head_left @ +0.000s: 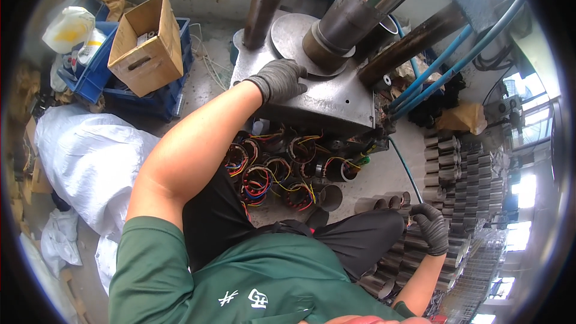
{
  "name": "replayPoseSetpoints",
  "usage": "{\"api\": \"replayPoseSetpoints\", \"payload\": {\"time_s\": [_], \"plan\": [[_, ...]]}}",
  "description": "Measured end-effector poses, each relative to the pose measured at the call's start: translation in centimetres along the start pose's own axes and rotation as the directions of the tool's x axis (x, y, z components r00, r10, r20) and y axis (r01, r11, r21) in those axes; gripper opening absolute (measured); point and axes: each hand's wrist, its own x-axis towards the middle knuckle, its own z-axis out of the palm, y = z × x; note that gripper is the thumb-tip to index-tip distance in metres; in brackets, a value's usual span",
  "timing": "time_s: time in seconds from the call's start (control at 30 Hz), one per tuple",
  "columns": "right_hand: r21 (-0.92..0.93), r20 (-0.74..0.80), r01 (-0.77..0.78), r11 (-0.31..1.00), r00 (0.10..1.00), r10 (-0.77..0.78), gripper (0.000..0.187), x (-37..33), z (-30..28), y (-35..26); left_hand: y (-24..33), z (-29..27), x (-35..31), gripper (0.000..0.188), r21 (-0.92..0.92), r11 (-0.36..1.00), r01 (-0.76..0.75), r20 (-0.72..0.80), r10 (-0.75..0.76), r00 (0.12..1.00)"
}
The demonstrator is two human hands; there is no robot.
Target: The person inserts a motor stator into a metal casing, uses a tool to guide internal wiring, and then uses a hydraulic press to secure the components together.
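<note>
My left hand [280,81], in a dark grey knit glove, reaches onto the metal bed [336,101] of a press. Its fingers lie at the edge of a round steel plate [288,33], somewhat bent and apart at the tips, with nothing visible in them. On that plate stands the thick press ram [348,23] with a brown collar at its foot. My right hand [430,229], gloved alike, hangs beside my right knee. Its fingers are loosely bent and I see nothing in them. Close to it are bare metal cylinders [369,205].
Wound stators [258,183] with coloured leads cluster on the floor below the bed. Rows of metal cylinders [456,174] fill the right. Blue hoses [444,69] run by the press columns. At left are a cardboard box [144,54], blue crates [159,101] and a white sack [90,150].
</note>
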Motion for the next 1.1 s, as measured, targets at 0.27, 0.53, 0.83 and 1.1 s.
{"api": "replayPoseSetpoints", "payload": {"time_s": [0.27,0.53,0.83,1.1], "plan": [[0.053,0.038,-0.052,0.997,0.998,0.05,0.023,-0.9,1.5,0.4,0.7,-0.8,-0.1,0.048,-0.002,1.0,0.03,0.063,-0.03,0.998],[0.019,-0.001,-0.067,0.998,0.998,0.067,0.022,-1.0,1.6,0.2,-0.1,-0.1,0.1,0.044,-0.012,1.0,0.01,0.026,-0.01,1.0],[0.03,0.031,-0.02,0.999,0.999,0.019,0.024,-0.9,1.6,0.8,0.0,-0.2,0.3,0.044,0.001,1.0,0.014,0.038,-0.014,0.999],[-0.01,0.047,0.02,1.0,0.999,-0.019,0.027,-0.8,1.5,0.7,0.0,0.0,0.4,0.044,-0.016,0.999,0.031,0.045,-0.03,0.999]]}}
